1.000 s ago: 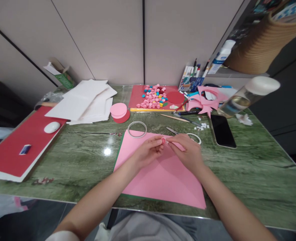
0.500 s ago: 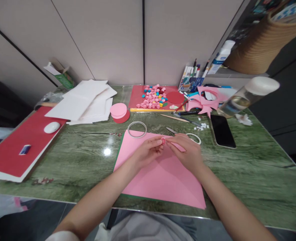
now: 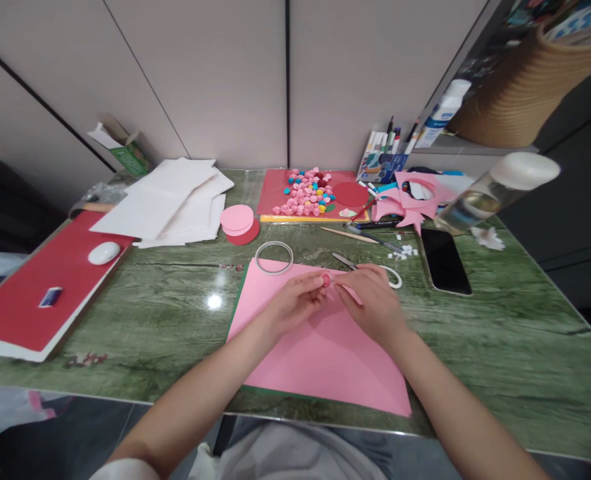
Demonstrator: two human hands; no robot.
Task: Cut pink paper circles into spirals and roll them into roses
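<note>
Between the thumb and fingers of my left hand (image 3: pixel 300 300) is a small round pink paper roll (image 3: pixel 326 280). My right hand (image 3: pixel 373 297) is closed, its thumb and forefinger pinched together right beside the roll. A tiny pale bit shows at those fingertips, too small to name. Both hands hover over a large pink paper sheet (image 3: pixel 320 360), which has a green edge showing beneath it. White-handled scissors (image 3: pixel 394 277) lie partly hidden behind my right hand. A tape ring (image 3: pixel 258 260) rests at the sheet's upper left corner.
Many small pink, blue and yellow pieces lie on a red sheet (image 3: pixel 270 193). Paper discs (image 3: pixel 237 219), white papers (image 3: pixel 160 193) and a red board (image 3: pixel 20 300) are leftward. Rightward are a phone (image 3: pixel 445 260), a bottle (image 3: pixel 495 193), pink scraps (image 3: pixel 405 203) and markers (image 3: pixel 383 157).
My right hand's fingers have shifted slightly at the pink paper roll, uncovering more of the scissors. My left hand holds the roll in nearly the same place.
</note>
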